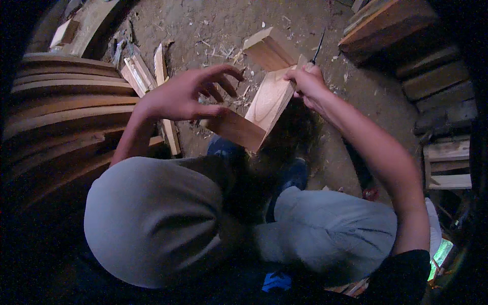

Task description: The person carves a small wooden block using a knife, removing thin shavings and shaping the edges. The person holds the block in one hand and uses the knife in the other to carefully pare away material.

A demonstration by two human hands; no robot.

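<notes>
A three-board piece of pale wood (268,104), shaped like an open-sided frame, is held up over the dirt floor. Its far end board (269,50) and near end board (235,129) stick out to the left from the middle board. My right hand (309,86) pinches the far right corner, thumb on top. A thin dark rod (319,44) juts up beyond that hand; I cannot make out what it is. My left hand (190,94) is spread, its fingers apart over the frame's open side. The left thumb lies at the near end board; whether it touches is unclear.
Long boards (71,101) are stacked at the left, with narrow wood offcuts (168,122) beside them. Large timber blocks (391,28) stand at the upper right, and more lumber (450,150) sits at the right. Wood chips (223,51) litter the dirt floor (183,30).
</notes>
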